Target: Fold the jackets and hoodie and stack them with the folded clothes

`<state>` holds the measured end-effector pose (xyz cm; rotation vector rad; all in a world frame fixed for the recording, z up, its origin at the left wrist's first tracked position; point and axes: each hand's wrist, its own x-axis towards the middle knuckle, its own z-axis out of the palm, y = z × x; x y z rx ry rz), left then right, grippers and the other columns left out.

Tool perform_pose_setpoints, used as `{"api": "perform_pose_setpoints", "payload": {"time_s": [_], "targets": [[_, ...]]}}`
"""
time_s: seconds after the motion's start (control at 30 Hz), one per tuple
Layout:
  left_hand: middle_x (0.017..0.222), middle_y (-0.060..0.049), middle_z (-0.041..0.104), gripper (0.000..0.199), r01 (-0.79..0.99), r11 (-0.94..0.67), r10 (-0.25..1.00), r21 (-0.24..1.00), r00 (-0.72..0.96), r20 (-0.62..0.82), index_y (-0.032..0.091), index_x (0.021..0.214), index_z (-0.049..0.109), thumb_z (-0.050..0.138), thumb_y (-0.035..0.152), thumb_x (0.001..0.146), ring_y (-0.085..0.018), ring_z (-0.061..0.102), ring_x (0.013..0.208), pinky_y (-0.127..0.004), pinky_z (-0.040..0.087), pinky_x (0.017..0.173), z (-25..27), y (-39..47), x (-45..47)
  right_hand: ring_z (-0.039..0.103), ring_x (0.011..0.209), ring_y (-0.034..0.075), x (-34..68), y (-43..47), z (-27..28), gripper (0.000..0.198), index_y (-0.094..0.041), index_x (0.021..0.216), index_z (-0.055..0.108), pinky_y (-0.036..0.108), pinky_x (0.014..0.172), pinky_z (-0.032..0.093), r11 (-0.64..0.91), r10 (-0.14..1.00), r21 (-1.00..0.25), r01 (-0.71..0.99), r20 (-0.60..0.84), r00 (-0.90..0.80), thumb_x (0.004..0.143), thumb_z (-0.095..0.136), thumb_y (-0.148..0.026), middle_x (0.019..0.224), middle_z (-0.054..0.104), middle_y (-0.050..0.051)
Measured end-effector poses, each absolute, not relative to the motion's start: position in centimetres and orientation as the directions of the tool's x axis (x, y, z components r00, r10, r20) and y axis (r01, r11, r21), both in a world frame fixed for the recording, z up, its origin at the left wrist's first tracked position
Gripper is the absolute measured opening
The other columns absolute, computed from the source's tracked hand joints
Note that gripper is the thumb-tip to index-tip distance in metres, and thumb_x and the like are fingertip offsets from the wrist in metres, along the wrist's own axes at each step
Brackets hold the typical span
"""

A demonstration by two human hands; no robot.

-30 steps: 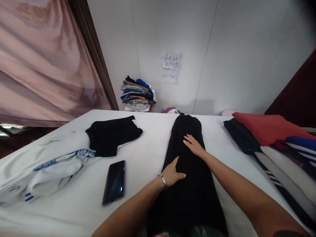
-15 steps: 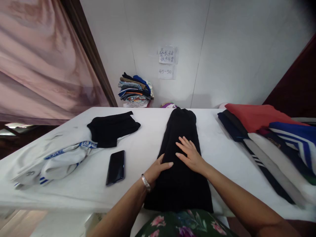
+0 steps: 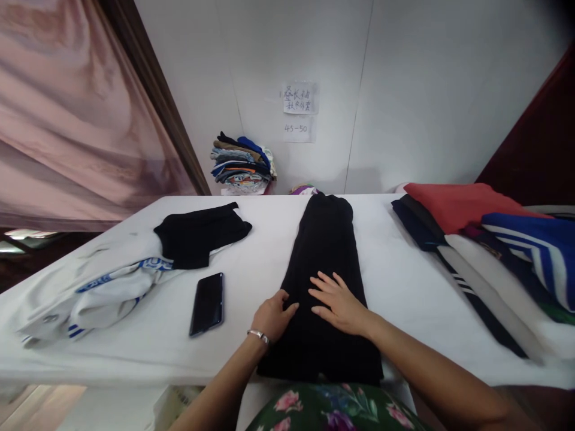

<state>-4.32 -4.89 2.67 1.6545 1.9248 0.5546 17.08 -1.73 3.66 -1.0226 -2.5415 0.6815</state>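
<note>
A long folded black garment [image 3: 321, 251] lies on the white table, running from its near edge to its far edge. My right hand [image 3: 339, 305] is spread flat on the lower middle of the cloth, fingers apart. At the garment's left edge rests my left hand [image 3: 272, 316], wearing a silver bracelet [image 3: 259, 336]. Its thumb reaches over the fabric, apart from the bent forefinger; the other fingers are largely hidden. Left of this hand lies a dark phone [image 3: 206, 304], screen up.
A white and black garment with blue lettering [image 3: 108, 293] spreads over the table's left side [image 3: 153, 353]. To the right lie overlapping folded clothes, a red one [image 3: 467, 206] and a blue striped one [image 3: 534, 248] among them. Behind the table stands a clothes stack [image 3: 242, 164].
Both hands have slid along the black garment toward my body, the right one most clearly. The view has shifted slightly; the garment stays in its place.
</note>
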Motion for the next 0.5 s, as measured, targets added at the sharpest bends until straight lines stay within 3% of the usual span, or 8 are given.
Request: {"api": "perform_pose_setpoints", "payload": {"time_s": [0.07, 0.17, 0.27, 0.37, 0.43, 0.5], "targets": [[0.073, -0.004, 0.065, 0.027, 0.821, 0.165, 0.986, 0.546, -0.123, -0.112, 0.021, 0.09, 0.06, 0.06, 0.044, 0.076, -0.025, 0.062, 0.075, -0.035, 0.043, 0.071, 2.6, -5.0, -4.6, 0.022, 0.141, 0.025, 17.4, -1.8, 3.5, 0.043, -0.028, 0.129, 0.056, 0.054, 0.114, 0.005, 0.623, 0.705, -0.584, 0.521, 0.129, -0.698, 0.089, 0.049, -0.045, 0.145, 0.041, 0.005], [0.106, -0.012, 0.065, 0.05, 0.809, 0.138, 0.988, 0.571, -0.151, -0.025, 0.017, 0.111, 0.057, 0.063, 0.048, 0.073, -0.028, 0.061, 0.097, -0.038, 0.044, 0.084, 2.3, -4.8, -5.3, 0.03, 0.138, 0.023, 19.0, -0.6, 2.9, 0.039, -0.028, 0.123, 0.06, 0.051, 0.115, 0.012, 0.57, 0.764, -0.683, 0.458, 0.234, -0.601, 0.089, 0.05, -0.044, 0.142, 0.046, 0.004], [0.117, -0.016, 0.062, 0.075, 0.662, 0.203, 0.979, 0.722, -0.157, -0.132, 0.012, 0.127, 0.048, 0.068, 0.051, 0.067, -0.03, 0.06, 0.106, -0.04, 0.044, 0.093, 2.1, -4.2, -6.0, 0.033, 0.136, 0.023, 21.7, 2.4, 2.0, 0.045, -0.026, 0.127, 0.056, 0.046, 0.113, 0.023, 0.348, 0.937, -0.819, 0.456, 0.29, -0.195, 0.085, 0.054, -0.043, 0.145, 0.041, 0.005], [0.114, -0.012, 0.067, 0.07, 0.42, 0.233, 0.969, 0.877, -0.022, -0.247, 0.014, 0.121, 0.053, 0.072, 0.05, 0.064, -0.028, 0.062, 0.105, -0.039, 0.046, 0.094, 2.2, -3.6, -6.1, 0.042, 0.13, 0.026, 23.8, 5.8, 1.1, 0.065, -0.022, 0.14, 0.041, 0.043, 0.104, 0.038, -0.06, 0.993, -0.967, 0.246, -0.033, 0.111, 0.081, 0.06, -0.041, 0.146, 0.039, 0.011], [0.11, -0.01, 0.069, 0.063, 0.264, 0.263, 0.955, 0.928, 0.067, -0.29, 0.015, 0.112, 0.057, 0.075, 0.047, 0.061, -0.028, 0.064, 0.102, -0.038, 0.05, 0.09, 2.3, -3.3, -5.8, 0.05, 0.123, 0.026, 24.4, 7.7, 0.8, 0.075, -0.021, 0.145, 0.03, 0.04, 0.094, 0.047, -0.255, 0.96, -0.967, 0.014, -0.251, 0.128, 0.08, 0.063, -0.039, 0.14, 0.047, 0.013], [0.105, -0.01, 0.071, 0.059, 0.163, 0.293, 0.946, 0.942, 0.092, -0.31, 0.015, 0.108, 0.058, 0.077, 0.041, 0.058, -0.028, 0.065, 0.098, -0.039, 0.052, 0.086, 2.2, -3.2, -5.3, 0.056, 0.116, 0.026, 24.3, 9.2, 0.7, 0.081, -0.022, 0.146, 0.026, 0.036, 0.086, 0.05, -0.323, 0.933, -0.934, -0.153, -0.342, 0.114, 0.077, 0.068, -0.037, 0.133, 0.054, 0.013]]}}
